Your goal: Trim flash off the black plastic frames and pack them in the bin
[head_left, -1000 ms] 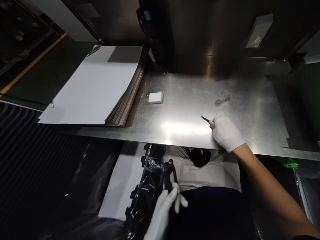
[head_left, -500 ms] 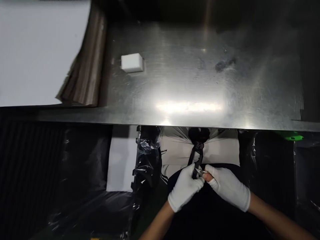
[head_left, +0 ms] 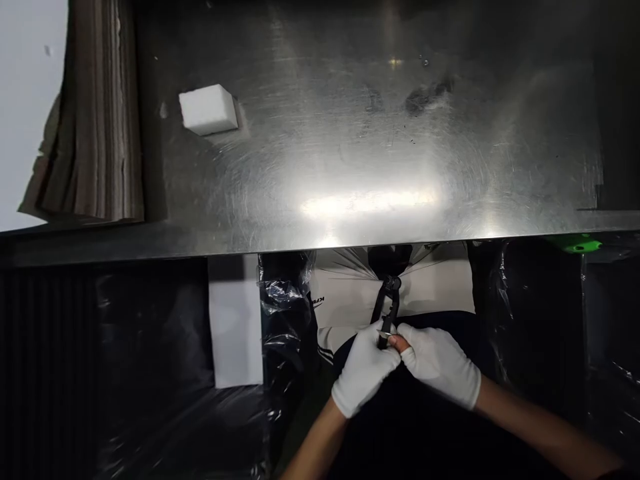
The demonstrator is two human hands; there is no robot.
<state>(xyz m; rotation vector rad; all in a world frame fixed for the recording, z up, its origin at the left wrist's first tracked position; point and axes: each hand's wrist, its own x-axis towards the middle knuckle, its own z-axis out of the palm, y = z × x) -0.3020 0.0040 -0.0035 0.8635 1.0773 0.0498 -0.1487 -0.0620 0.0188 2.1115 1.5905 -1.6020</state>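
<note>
Below the table edge, close to my body, both hands work in white gloves. My left hand (head_left: 364, 369) is closed around the lower end of a black two-armed piece (head_left: 389, 303), whose arms meet at a round joint at the top; its exact kind is unclear. My right hand (head_left: 439, 363) is closed too, touching the left at the fingertips. Its bare thumb sticks out of the glove and presses against a small shiny metal bit at the black piece's lower end. Whatever else the right fingers grip is hidden. Light cloth (head_left: 440, 287) with dark lettering lies behind.
A scratched metal table (head_left: 310, 153) spans the view above my hands. On it lie a white foam-like block (head_left: 209, 110) and, at left, a thick brown stack (head_left: 107, 120) topped by a white sheet. Below the edge are a white panel (head_left: 235, 327), dark plastic wrapping (head_left: 280, 333) and a green object (head_left: 580, 244).
The view has shifted, so the stack and the white block sit further left. Both hands have moved slightly left and up in the picture, closer together, still at the black piece.
</note>
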